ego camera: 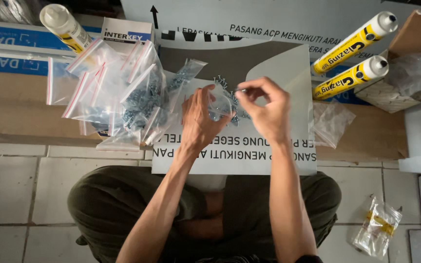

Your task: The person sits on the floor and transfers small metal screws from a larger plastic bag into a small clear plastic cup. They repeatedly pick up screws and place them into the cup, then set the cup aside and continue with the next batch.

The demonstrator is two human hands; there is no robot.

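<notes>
My left hand (pixel 198 119) holds a small clear plastic bag (pixel 220 103) open over a white printed panel (pixel 249 156). My right hand (pixel 267 108) pinches a small metal screw (pixel 240 90) at the bag's mouth. Several loose screws (pixel 220 82) lie on the panel just beyond my fingers. A heap of clear zip bags with red seals (pixel 118 92), many filled with screws, lies to the left of my left hand.
Two yellow-and-white sealant cartridges (pixel 352 58) lie at the right, a third (pixel 66 27) at the top left. An empty clear bag (pixel 332 122) rests on cardboard. A crumpled wrapper (pixel 377 226) lies on the tiled floor. My crossed legs (pixel 123 204) are below the panel.
</notes>
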